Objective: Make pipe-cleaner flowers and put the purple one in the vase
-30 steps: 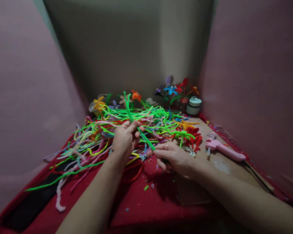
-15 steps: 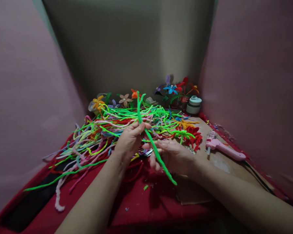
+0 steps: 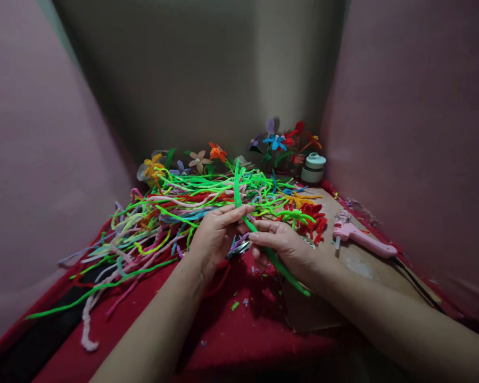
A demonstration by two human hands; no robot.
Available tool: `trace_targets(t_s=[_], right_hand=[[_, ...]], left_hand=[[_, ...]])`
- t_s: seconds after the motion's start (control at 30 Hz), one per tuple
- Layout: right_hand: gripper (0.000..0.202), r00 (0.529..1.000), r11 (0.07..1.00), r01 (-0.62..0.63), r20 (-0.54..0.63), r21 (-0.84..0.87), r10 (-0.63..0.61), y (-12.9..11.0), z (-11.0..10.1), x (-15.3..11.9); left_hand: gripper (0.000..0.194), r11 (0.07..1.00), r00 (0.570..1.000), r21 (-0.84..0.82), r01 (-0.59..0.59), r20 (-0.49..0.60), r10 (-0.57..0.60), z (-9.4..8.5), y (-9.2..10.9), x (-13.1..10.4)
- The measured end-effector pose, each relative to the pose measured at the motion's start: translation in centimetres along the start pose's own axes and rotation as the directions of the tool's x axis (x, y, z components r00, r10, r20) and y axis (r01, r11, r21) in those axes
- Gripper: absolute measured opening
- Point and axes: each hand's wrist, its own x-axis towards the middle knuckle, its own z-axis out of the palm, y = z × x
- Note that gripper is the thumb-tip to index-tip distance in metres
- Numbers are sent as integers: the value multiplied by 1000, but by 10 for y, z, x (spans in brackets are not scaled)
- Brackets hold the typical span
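Between my two hands slants a bright green pipe cleaner length (image 3: 283, 267), which looks doubled or twisted. My left hand (image 3: 217, 234) pinches it near its middle with thumb and fingers, and its upper end rises above that hand. Lower down, my right hand (image 3: 281, 244) grips the same piece between thumb and fingers, and the tail hangs past the palm toward the lower right. Just beneath the hands, partly hidden, lies a metal tool (image 3: 238, 250). Behind them spreads a heap of loose pipe cleaners (image 3: 199, 199) in green, pink, yellow and other colours.
A pink glue gun (image 3: 363, 240) rests on a brown board (image 3: 355, 266) at the right, its black cord trailing. Red pipe cleaner pieces (image 3: 315, 223) lie near it. Pipe cleaner flowers (image 3: 277, 142) and a lidded jar (image 3: 313, 169) stand at the back. Green scraps (image 3: 234, 306) dot the red cloth (image 3: 239, 340).
My right hand has closed on the green pipe cleaner below my left hand. The lower tail has swung right, and the top end sits slightly lower and further right.
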Motion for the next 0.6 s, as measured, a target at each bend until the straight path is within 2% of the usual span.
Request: trace_targets(t_s=[0.17, 0.33, 0.47, 0.6], right_hand=[[24, 997, 981, 13, -74, -194, -28, 1, 5, -2], [26, 998, 974, 18, -57, -228, -32, 1, 5, -2], [28, 999, 997, -31, -39, -71, 29, 2, 0, 0], [19, 999, 992, -53, -1, 114, 53, 7, -6, 5]], left_hand=[[17, 999, 999, 53, -9, -33, 11, 0, -2, 0], [17, 999, 999, 46, 19, -31, -18, 1, -1, -1], [15, 999, 1000, 48, 15, -26, -14, 2, 0, -2], [14, 996, 1000, 83, 13, -14, -12, 3, -1, -3]])
